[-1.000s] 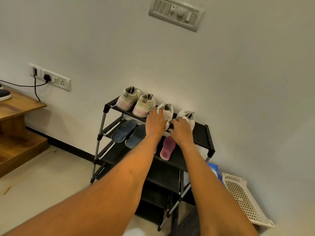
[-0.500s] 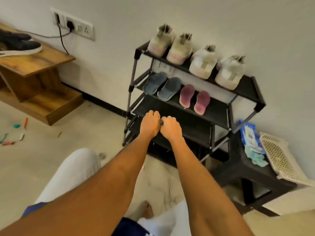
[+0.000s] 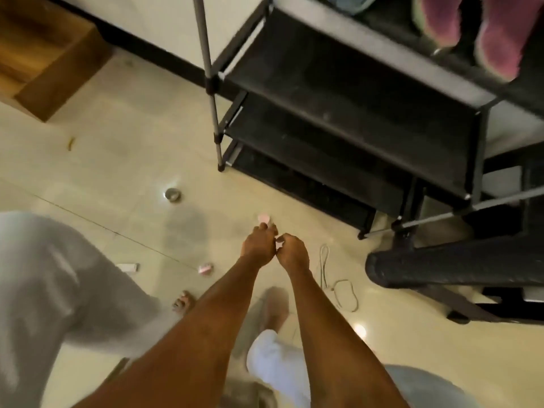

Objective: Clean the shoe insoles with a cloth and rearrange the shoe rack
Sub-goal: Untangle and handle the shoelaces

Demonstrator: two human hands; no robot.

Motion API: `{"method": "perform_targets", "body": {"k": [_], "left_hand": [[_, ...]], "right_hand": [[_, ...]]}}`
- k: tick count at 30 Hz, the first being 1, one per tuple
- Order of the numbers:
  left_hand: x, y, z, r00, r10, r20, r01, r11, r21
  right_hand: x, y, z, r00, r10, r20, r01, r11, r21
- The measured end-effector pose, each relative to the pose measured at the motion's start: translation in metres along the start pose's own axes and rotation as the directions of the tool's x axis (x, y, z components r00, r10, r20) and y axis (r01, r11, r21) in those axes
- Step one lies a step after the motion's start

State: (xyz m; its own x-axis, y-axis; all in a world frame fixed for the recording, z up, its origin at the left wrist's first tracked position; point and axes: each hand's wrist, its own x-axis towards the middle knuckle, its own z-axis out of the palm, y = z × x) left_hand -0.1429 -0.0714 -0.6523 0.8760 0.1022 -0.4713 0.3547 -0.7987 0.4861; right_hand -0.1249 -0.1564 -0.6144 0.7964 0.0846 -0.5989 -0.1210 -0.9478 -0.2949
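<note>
Hands: left hand (image 3: 258, 245) and right hand (image 3: 293, 251) meet low over the floor (image 3: 117, 160), knuckles up, fingers curled.
Fingers: something small and pale pink shows between them; blur hides which hand pinches it.
Shoe rack: black shoe rack (image 3: 347, 113) stands far right, its lower shelves bare.
Insoles: two pink insoles (image 3: 471, 30) lie on an upper shelf, far right corner.
Floor: a small metal bowl (image 3: 172, 194) sits left of the rack; a cord (image 3: 338, 284) lies right of the hands.

Both bare forearms reach forward and down, close together. The left hand (image 3: 258, 245) and right hand (image 3: 292, 251) touch, fingers curled
</note>
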Motion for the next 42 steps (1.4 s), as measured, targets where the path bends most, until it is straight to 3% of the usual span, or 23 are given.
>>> {"method": "perform_targets", "body": {"k": [3, 6, 9, 15, 19, 21, 23, 30, 34, 37, 42], "left_hand": [[0.027, -0.021, 0.051, 0.990, 0.063, 0.127, -0.069, 0.996, 0.049], [0.054, -0.041, 0.090, 0.981, 0.114, 0.157, -0.127, 0.989, 0.078], [0.070, -0.052, 0.113, 0.985, 0.123, 0.119, -0.130, 0.990, 0.055], [0.064, -0.049, 0.128, 0.979, 0.197, 0.053, -0.200, 0.979, 0.048], [0.046, -0.037, 0.117, 0.973, 0.231, 0.018, -0.231, 0.971, 0.058], [0.035, -0.023, 0.100, 0.962, 0.273, 0.013, -0.273, 0.960, 0.066], [0.022, -0.005, 0.076, 0.945, 0.324, 0.046, -0.326, 0.944, 0.055], [-0.054, 0.092, -0.049, 0.937, 0.341, 0.072, -0.332, 0.936, -0.113], [-0.093, 0.135, -0.116, 0.925, 0.375, 0.065, -0.367, 0.924, -0.110], [-0.142, 0.168, -0.173, 0.898, 0.438, 0.028, -0.427, 0.887, -0.174], [-0.214, 0.216, -0.262, 0.834, 0.551, -0.040, -0.536, 0.790, -0.299]], "right_hand": [[0.043, 0.040, 0.041, 0.995, 0.069, 0.072, -0.066, 0.996, -0.054], [0.078, 0.072, 0.075, 0.991, 0.116, 0.069, -0.103, 0.980, -0.173], [0.099, 0.095, 0.099, 0.989, 0.142, -0.030, -0.146, 0.968, -0.207], [0.104, 0.111, 0.120, 0.990, 0.029, -0.139, -0.071, 0.948, -0.310], [0.087, 0.106, 0.100, 1.000, 0.003, -0.007, -0.005, 0.954, -0.299], [0.068, 0.099, 0.074, 0.997, 0.016, 0.080, -0.002, 0.983, -0.182], [0.045, 0.091, 0.041, 0.997, 0.009, 0.082, -0.003, 0.998, -0.064], [-0.073, 0.056, -0.105, 0.989, -0.078, -0.125, 0.085, 0.995, 0.050], [-0.132, 0.041, -0.161, 0.972, -0.108, -0.209, 0.140, 0.980, 0.144], [-0.196, 0.026, -0.206, 0.922, -0.175, -0.344, 0.242, 0.957, 0.161], [-0.282, -0.006, -0.268, 0.764, -0.251, -0.594, 0.454, 0.864, 0.218]]}}
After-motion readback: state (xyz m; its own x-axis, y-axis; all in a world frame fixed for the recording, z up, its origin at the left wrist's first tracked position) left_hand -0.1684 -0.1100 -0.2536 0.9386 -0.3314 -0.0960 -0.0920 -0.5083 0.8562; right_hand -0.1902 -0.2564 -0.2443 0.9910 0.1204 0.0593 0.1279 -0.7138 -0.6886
